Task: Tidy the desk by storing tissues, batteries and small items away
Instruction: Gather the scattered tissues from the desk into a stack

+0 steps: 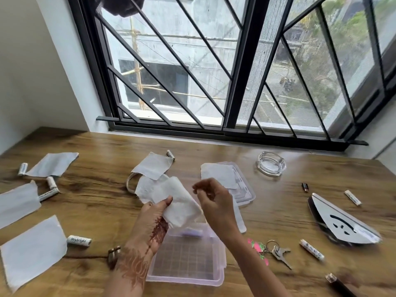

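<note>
While the left hand [154,215] grips a wad of tissues [171,196] above an open plastic box [186,279] on the counter [278,211], the right hand [214,202] hovers just beside it, fingers curled; blur hides whether it pinches anything. Five more tissues lie flat around, one on the box lid [246,189]. Seven white batteries [79,241] lie scattered. A dark object [338,284] at the lower right edge is cut off.

One wide-angle view from the person's head; faces forward and down, close over the desk [278,221], toward the window [242,71].
</note>
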A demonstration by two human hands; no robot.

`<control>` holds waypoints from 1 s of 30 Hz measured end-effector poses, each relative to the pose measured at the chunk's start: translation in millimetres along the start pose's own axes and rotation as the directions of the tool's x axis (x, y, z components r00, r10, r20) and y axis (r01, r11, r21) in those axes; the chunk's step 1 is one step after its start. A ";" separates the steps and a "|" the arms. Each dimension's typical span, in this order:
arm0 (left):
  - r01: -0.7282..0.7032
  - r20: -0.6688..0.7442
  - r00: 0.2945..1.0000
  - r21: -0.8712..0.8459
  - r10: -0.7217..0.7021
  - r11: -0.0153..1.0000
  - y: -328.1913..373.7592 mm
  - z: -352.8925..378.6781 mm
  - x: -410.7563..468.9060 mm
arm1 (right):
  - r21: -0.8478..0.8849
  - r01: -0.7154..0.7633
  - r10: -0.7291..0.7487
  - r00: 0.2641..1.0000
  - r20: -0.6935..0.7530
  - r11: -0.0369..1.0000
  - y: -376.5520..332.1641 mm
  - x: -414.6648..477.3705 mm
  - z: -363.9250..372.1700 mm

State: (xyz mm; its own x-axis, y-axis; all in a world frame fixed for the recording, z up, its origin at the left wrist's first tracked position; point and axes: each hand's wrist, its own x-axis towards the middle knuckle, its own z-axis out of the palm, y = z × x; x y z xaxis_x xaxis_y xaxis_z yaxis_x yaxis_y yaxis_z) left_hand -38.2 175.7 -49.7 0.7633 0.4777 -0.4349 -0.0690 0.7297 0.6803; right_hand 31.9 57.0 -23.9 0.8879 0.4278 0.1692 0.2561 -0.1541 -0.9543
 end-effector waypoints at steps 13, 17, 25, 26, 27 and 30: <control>-0.027 -0.073 0.997 0.052 0.031 0.998 -0.1 3.1 -1.1 | -0.545 -0.345 0.209 0.932 -0.295 0.765 82.7 10.7 -60.3; -0.008 -0.073 0.997 0.035 0.010 0.999 -1.6 1.1 -2.8 | -0.425 -0.346 0.214 0.920 -0.327 0.837 83.4 10.1 -58.4; 0.011 -0.088 0.996 0.043 -0.008 0.999 -1.3 -3.2 -1.4 | 0.242 -0.468 0.524 0.794 -0.309 0.850 70.1 13.8 -65.7; 0.011 -0.086 0.996 0.041 -0.008 0.999 -1.2 -3.0 -1.5 | 0.405 -0.467 0.586 0.772 -0.248 0.786 66.5 17.6 -66.4; 0.012 -0.085 0.996 0.041 -0.008 0.999 -1.2 -2.9 -2.0 | 0.556 -0.443 0.621 0.763 -0.177 0.704 60.7 21.0 -66.6; 0.015 -0.054 0.998 0.014 -0.014 1.000 -2.5 -2.2 -3.2 | 0.643 -0.333 0.560 0.809 -0.182 0.690 40.0 27.5 -65.7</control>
State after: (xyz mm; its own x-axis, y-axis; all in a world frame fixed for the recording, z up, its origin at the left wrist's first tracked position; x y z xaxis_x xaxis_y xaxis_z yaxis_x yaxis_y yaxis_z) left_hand -41.9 173.5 -51.3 0.7282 0.4932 -0.4759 -0.0487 0.7299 0.6819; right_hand 91.8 4.0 -41.2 0.9307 0.0980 -0.3524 -0.3646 0.3241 -0.8729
